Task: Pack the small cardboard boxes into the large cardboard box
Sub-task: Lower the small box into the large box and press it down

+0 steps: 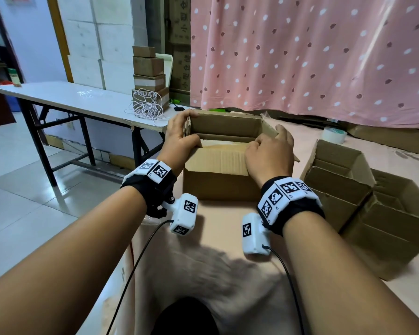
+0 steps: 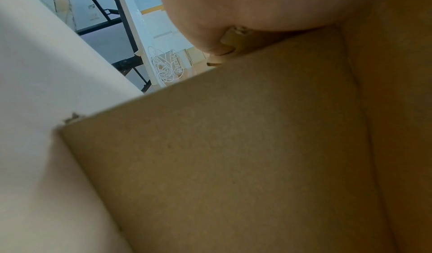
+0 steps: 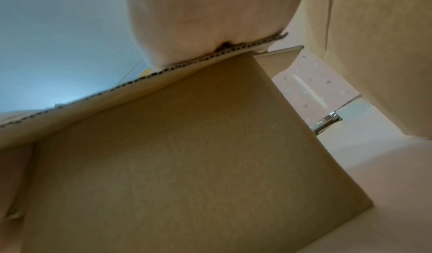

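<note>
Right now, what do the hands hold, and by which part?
Both hold the open box by its top rim: left hand at the left corner, right hand at the right.

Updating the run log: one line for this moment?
left hand: grips open brown cardboard box left rim | right hand: grips right rim

Even indoor daylight, wide-angle edge bending, soft blurry wrist views, motion-smeared foreground.

One head view from above, two wrist views from below.
The head camera looks forward and down; both wrist cameras sit close against the open cardboard box (image 1: 218, 170), looking up its outer walls.
</note>
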Action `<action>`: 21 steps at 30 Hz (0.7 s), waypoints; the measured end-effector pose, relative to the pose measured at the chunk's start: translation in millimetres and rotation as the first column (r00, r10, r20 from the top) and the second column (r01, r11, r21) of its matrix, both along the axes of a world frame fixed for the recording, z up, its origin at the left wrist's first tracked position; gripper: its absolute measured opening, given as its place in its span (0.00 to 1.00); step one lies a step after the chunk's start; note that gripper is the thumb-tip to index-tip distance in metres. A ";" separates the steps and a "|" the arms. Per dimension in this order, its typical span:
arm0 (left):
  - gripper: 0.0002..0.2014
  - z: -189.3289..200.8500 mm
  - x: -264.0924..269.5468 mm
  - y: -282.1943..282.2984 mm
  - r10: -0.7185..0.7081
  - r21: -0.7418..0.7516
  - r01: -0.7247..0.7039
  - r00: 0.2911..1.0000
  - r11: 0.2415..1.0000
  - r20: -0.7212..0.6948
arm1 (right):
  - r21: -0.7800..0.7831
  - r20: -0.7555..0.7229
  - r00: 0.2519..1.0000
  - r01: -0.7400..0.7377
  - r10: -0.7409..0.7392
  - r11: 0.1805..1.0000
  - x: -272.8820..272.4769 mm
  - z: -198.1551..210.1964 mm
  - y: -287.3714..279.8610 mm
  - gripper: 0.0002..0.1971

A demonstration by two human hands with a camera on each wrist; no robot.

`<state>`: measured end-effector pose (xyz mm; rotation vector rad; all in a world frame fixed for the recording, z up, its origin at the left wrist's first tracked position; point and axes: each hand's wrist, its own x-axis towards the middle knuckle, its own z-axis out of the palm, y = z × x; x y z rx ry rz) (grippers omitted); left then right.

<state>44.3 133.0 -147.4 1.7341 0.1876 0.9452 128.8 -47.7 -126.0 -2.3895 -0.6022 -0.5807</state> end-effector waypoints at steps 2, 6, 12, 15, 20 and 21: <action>0.25 2.0 -0.5 -2.8 -0.054 -0.038 0.055 0.998 0.998 0.030 | -0.007 0.006 1.000 0.007 -0.007 1.000 0.7 -0.1 0.8 0.19; 0.12 3.1 0.2 -5.6 -0.158 -0.187 0.180 0.979 0.966 0.128 | 0.118 0.006 1.000 -0.031 0.030 0.993 -0.7 -2.1 0.9 0.17; 0.19 5.0 -2.6 -8.5 -0.151 -0.194 0.194 0.964 0.962 0.219 | 0.435 0.092 0.981 -0.193 0.170 0.880 -3.8 -5.9 -6.9 0.08; 0.09 5.3 -2.7 -9.0 -0.163 -0.263 0.225 0.958 0.938 0.238 | 0.486 0.089 0.982 -0.189 0.167 0.853 -5.8 -5.0 -10.6 0.10; 0.11 5.0 -7.6 -4.1 -0.042 -0.327 0.108 0.978 0.939 0.204 | 0.587 0.005 0.985 -0.144 0.175 0.796 -7.9 -2.6 -14.1 0.15; 0.13 3.0 -9.5 -2.4 -0.001 -0.319 0.060 0.983 0.946 0.183 | 0.597 -0.005 0.983 -0.144 0.183 0.789 -8.6 -2.4 -14.1 0.13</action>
